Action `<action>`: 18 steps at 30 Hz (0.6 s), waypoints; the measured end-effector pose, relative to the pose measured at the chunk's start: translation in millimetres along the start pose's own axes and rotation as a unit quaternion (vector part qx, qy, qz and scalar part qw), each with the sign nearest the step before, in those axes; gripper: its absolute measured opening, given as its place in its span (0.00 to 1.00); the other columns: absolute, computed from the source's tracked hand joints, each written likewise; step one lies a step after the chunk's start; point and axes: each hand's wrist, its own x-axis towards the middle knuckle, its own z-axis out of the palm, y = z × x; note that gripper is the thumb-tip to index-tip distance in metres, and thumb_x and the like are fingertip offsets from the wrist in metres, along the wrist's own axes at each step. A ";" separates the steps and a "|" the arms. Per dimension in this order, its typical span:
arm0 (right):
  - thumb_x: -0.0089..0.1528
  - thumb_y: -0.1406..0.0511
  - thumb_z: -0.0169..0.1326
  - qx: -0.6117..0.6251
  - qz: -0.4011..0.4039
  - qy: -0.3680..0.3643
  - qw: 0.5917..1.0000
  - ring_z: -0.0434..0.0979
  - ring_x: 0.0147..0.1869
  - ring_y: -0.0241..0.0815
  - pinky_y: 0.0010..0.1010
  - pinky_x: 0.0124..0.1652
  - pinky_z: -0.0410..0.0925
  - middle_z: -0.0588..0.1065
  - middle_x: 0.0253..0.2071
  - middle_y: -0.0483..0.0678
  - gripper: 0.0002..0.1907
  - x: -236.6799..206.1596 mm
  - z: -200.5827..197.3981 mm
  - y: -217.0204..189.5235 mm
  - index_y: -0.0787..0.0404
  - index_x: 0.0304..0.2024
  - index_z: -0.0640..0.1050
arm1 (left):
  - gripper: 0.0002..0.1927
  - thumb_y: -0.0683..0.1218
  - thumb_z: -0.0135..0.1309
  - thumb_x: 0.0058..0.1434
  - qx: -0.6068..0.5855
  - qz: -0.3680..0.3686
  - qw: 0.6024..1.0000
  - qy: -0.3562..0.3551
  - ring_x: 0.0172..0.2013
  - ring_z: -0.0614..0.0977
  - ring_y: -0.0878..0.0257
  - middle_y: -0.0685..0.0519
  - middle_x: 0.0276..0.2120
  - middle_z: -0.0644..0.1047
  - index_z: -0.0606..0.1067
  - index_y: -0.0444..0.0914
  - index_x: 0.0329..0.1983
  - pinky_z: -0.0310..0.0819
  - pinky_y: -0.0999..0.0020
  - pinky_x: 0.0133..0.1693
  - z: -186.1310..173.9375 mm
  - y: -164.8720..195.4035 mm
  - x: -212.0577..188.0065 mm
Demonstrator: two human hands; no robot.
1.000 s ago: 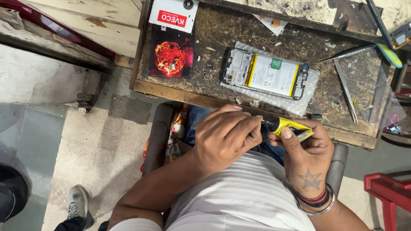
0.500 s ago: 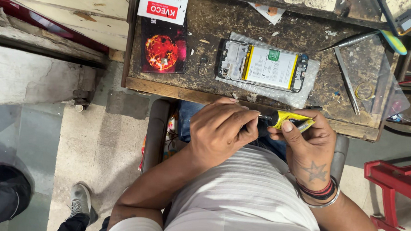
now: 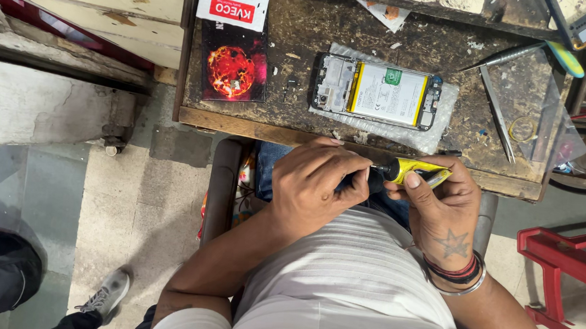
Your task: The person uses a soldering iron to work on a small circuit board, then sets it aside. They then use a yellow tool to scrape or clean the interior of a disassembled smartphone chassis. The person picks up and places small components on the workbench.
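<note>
Screwdriver (image 3: pixel 411 172), one, yellow-handled with a black front, lies level between two hands just below the near edge of the bench (image 3: pixel 293 42), over the person's lap. Right hand (image 3: pixel 443 207) wraps the yellow handle, thumb pressed on top. Left hand (image 3: pixel 315 183) pinches the black tip end with its fingertips drawn together; whatever sits at the tip is hidden under them.

One opened phone (image 3: pixel 379 93) lies on the bench, its back off and a pale battery showing. It rests on one clear plastic bag (image 3: pixel 437 136), not inside it. One card (image 3: pixel 235 39), white at the top and dark with a red fiery ball below, lies left of the phone. Two thin metal tools (image 3: pixel 498 116) lie right of the phone, crossing near their tops, on a second clear sheet with a small yellow ring (image 3: pixel 523 128).

One red stool (image 3: pixel 565 262) stands at the right. One grey shoe (image 3: pixel 105 295) shows on the floor at lower left, belonging to someone else.
</note>
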 end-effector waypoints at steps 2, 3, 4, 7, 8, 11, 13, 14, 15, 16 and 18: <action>0.68 0.73 0.57 0.001 0.001 -0.003 1.000 0.84 0.43 0.44 0.32 0.43 0.79 0.79 0.45 0.57 0.12 0.8 -0.2 0.4 0.69 0.53 0.72 | 0.08 0.38 0.66 0.58 -0.004 0.000 1.000 -0.001 0.35 0.85 0.58 0.52 0.32 0.81 0.78 0.38 0.38 0.83 0.62 0.47 -0.5 -0.4 -0.2; 0.69 0.72 0.57 0.002 0.002 -0.004 1.000 0.84 0.43 0.44 0.32 0.43 0.79 0.79 0.45 0.57 0.12 1.1 -0.8 0.3 0.69 0.53 0.72 | 0.08 0.38 0.66 0.58 -0.005 0.000 1.000 0.001 0.35 0.85 0.58 0.52 0.32 0.81 0.78 0.38 0.38 0.83 0.61 0.47 -0.2 -0.6 -0.3; 0.69 0.72 0.57 0.003 0.003 -0.004 1.000 0.84 0.43 0.44 0.32 0.43 0.79 0.79 0.45 0.57 0.11 1.2 -0.8 0.4 0.69 0.53 0.72 | 0.08 0.38 0.66 0.58 -0.007 -0.001 1.000 0.002 0.35 0.85 0.57 0.52 0.32 0.81 0.78 0.38 0.38 0.83 0.61 0.47 -0.7 -1.0 -0.6; 0.69 0.72 0.57 0.006 0.006 -0.005 1.000 0.84 0.43 0.44 0.32 0.42 0.79 0.79 0.45 0.58 0.11 2.2 -2.1 0.2 0.70 0.53 0.72 | 0.08 0.39 0.66 0.58 -0.010 -0.006 1.000 0.005 0.35 0.85 0.57 0.52 0.32 0.81 0.78 0.38 0.38 0.83 0.61 0.47 -0.5 -1.0 -0.7; 0.69 0.72 0.57 0.007 0.007 -0.004 1.000 0.84 0.43 0.44 0.32 0.42 0.79 0.79 0.44 0.58 0.11 2.2 -2.1 0.5 0.70 0.52 0.72 | 0.08 0.39 0.66 0.58 -0.011 -0.007 1.000 0.006 0.35 0.85 0.57 0.52 0.31 0.81 0.78 0.38 0.38 0.83 0.60 0.48 -1.2 -0.9 -0.4; 0.69 0.72 0.57 0.003 0.011 -0.001 1.000 0.84 0.43 0.44 0.32 0.42 0.79 0.79 0.44 0.58 0.11 2.3 -3.4 0.4 0.70 0.52 0.72 | 0.09 0.38 0.66 0.58 -0.030 -0.015 0.999 0.005 0.35 0.85 0.56 0.51 0.31 0.81 0.78 0.38 0.38 0.83 0.61 0.47 -1.9 0.1 2.6; 0.69 0.72 0.57 0.003 0.014 0.001 1.000 0.84 0.42 0.44 0.32 0.42 0.79 0.79 0.44 0.57 0.11 1.9 -3.9 0.6 0.70 0.52 0.72 | 0.09 0.38 0.66 0.57 -0.036 -0.029 0.999 0.004 0.36 0.85 0.55 0.51 0.32 0.81 0.78 0.38 0.38 0.82 0.61 0.46 -4.4 1.3 3.3; 0.69 0.72 0.57 0.006 0.016 0.002 1.000 0.84 0.42 0.44 0.32 0.42 0.79 0.79 0.44 0.57 0.11 1.9 -4.2 0.3 0.69 0.52 0.72 | 0.09 0.38 0.66 0.57 -0.040 -0.036 0.999 0.004 0.36 0.85 0.54 0.51 0.32 0.81 0.78 0.38 0.38 0.82 0.62 0.46 -5.3 1.4 3.2; 0.69 0.72 0.57 0.010 0.017 0.003 1.000 0.84 0.42 0.44 0.32 0.42 0.79 0.79 0.44 0.57 0.11 2.4 -5.0 -0.2 0.69 0.52 0.72 | 0.09 0.38 0.66 0.57 -0.044 -0.039 0.998 0.003 0.36 0.85 0.55 0.51 0.33 0.81 0.78 0.38 0.38 0.82 0.62 0.46 -5.7 1.1 3.0; 0.69 0.72 0.57 0.012 0.019 0.005 1.000 0.84 0.41 0.44 0.31 0.42 0.79 0.79 0.44 0.57 0.11 2.6 -5.1 -0.5 0.69 0.53 0.72 | 0.09 0.38 0.66 0.57 -0.048 -0.043 0.998 0.001 0.36 0.86 0.55 0.51 0.33 0.82 0.78 0.38 0.38 0.83 0.62 0.46 -6.8 0.1 2.3; 0.69 0.72 0.57 0.018 0.022 0.009 1.000 0.84 0.41 0.44 0.31 0.41 0.78 0.79 0.44 0.57 0.12 3.8 -5.6 -1.5 0.69 0.53 0.73 | 0.09 0.38 0.66 0.58 -0.056 -0.053 0.997 0.004 0.37 0.86 0.57 0.51 0.34 0.82 0.78 0.38 0.38 0.83 0.63 0.45 -7.7 -2.2 0.3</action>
